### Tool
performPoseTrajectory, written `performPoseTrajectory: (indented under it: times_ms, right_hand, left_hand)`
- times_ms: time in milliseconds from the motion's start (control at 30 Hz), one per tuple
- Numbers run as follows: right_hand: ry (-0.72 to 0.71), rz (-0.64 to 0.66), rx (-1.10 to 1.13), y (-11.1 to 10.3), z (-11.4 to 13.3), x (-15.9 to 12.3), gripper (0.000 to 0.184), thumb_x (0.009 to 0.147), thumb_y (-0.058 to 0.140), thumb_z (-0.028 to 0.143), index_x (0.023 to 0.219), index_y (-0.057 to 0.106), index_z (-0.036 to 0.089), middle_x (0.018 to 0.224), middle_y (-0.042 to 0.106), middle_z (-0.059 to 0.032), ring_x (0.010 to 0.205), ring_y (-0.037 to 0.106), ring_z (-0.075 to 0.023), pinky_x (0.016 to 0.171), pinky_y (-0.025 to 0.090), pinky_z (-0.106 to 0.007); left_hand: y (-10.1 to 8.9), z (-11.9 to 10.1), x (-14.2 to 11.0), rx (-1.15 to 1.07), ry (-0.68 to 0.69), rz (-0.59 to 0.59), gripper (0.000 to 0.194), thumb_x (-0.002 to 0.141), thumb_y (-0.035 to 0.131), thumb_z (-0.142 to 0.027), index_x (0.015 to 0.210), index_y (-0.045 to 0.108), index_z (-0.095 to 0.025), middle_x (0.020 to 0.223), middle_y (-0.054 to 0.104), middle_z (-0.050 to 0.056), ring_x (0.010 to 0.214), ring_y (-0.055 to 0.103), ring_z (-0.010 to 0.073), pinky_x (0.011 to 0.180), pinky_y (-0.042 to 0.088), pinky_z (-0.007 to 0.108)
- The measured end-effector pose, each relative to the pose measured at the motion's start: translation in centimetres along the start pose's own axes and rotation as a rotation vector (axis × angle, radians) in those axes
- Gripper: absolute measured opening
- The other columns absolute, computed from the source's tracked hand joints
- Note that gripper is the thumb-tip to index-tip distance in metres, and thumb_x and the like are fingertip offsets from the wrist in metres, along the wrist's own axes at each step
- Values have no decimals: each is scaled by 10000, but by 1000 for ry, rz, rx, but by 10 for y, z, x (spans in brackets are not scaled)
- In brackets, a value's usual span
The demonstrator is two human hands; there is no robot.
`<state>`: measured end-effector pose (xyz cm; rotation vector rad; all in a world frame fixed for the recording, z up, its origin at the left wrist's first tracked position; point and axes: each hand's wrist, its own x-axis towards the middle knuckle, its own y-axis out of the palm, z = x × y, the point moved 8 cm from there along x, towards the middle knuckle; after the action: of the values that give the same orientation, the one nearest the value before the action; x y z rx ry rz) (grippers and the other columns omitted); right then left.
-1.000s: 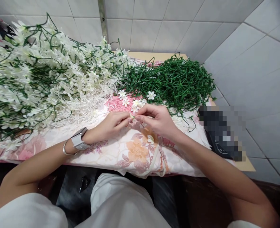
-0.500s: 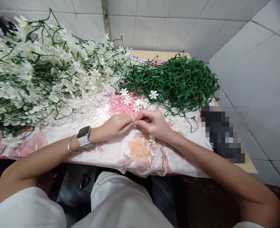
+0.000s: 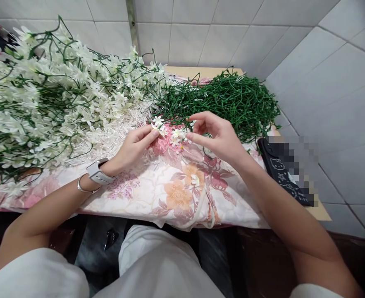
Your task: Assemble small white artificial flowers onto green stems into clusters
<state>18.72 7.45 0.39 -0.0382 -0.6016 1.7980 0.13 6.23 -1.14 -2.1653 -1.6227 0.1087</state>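
Over the floral cloth [image 3: 157, 198], my left hand [image 3: 135, 147] has its thumb and forefinger pinched together beside a white artificial flower [image 3: 157, 121]. What lies in the pinch is too small to make out. To its right, my right hand [image 3: 221, 136] holds nothing; its thumb and fingers are apart, near the green plastic stems [image 3: 232, 103]. Several loose white flowers [image 3: 177, 134] lie on the cloth between the hands. Another white flower [image 3: 195, 180] rests nearer my body.
A big heap of white flowers on green stems [image 3: 77, 82] fills the left side. Thin white pieces [image 3: 114, 136] lie along its front. A dark phone-like case [image 3: 280, 169], partly blurred, lies at the right edge. Behind stands a tiled wall [image 3: 194, 41].
My hands were together, pinching a small pale thing; now they are apart. Both have moved farther from my body, and my right hand has opened. The view has shifted slightly.
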Motion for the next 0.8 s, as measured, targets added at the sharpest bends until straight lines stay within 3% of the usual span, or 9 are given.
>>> performPoseTrajectory:
  times_ms: [100, 200, 300, 367, 500, 600, 700, 800]
  right_hand:
    - [122, 160, 83, 19, -6, -4, 182, 809, 645, 336, 894, 649, 175, 592, 535, 38, 521, 469, -86, 499, 358, -245]
    - [148, 154, 94, 22, -4, -5, 163, 819, 617, 310, 760, 629, 158, 601, 562, 17, 526, 487, -88, 491, 348, -242]
    - [113, 176, 23, 25, 0, -7, 142, 816, 608, 268, 899, 659, 164, 672, 614, 8, 562, 514, -95, 532, 384, -245]
    - [82, 195, -58, 27, 0, -8, 247, 826, 588, 243, 1059, 642, 183, 713, 637, 11, 580, 527, -102, 570, 411, -253]
    - [-100, 74, -317, 25, -1, -5, 177, 829, 557, 178, 976, 654, 175, 875, 670, -52, 781, 592, -171, 738, 459, -325]
    - [-285, 43, -537, 36, -5, -3, 206, 863, 500, 161, 1002, 651, 177, 1013, 636, -109, 952, 552, -235, 849, 434, -399]
    - [-384, 75, -683, 49, -10, -3, 216, 878, 515, 192, 1048, 649, 181, 1091, 606, -132, 1000, 500, -261, 849, 412, -417]
    - [-430, 59, -739, 53, -8, -3, 166, 895, 506, 195, 908, 672, 188, 1076, 612, -125, 1002, 474, -263, 832, 391, -417]
  left_hand:
    - [2, -5, -1, 119, 51, 39, 352, 915, 464, -404, 668, 530, -162, 652, 509, 5, 626, 464, 113, 598, 350, 252]
    - [-1, -11, 0, 369, 104, 22, 298, 914, 470, -357, 730, 599, -162, 676, 565, 12, 627, 481, 122, 607, 354, 258]
    - [-10, -17, 2, 546, 183, -42, 216, 903, 479, -266, 893, 671, -169, 789, 638, 32, 705, 536, 144, 667, 394, 275]
    - [-15, -18, 3, 612, 232, -69, 238, 881, 477, -188, 990, 688, -180, 922, 665, 51, 849, 572, 173, 769, 423, 304]
    - [-19, -4, 6, 770, 205, -9, 405, 790, 448, -40, 1022, 718, -233, 1172, 637, 47, 1085, 516, 235, 949, 386, 416]
    - [-23, 4, 8, 836, 151, -2, 476, 742, 428, 4, 1006, 729, -254, 1279, 584, 40, 1183, 461, 270, 994, 353, 480]
    - [-28, -2, 8, 815, 159, -83, 441, 756, 436, -6, 1006, 722, -231, 1242, 606, 55, 1195, 471, 263, 1004, 359, 466]
    - [-22, -13, 6, 718, 199, -75, 304, 818, 481, -90, 991, 706, -200, 1148, 660, 56, 1105, 547, 223, 974, 396, 400]
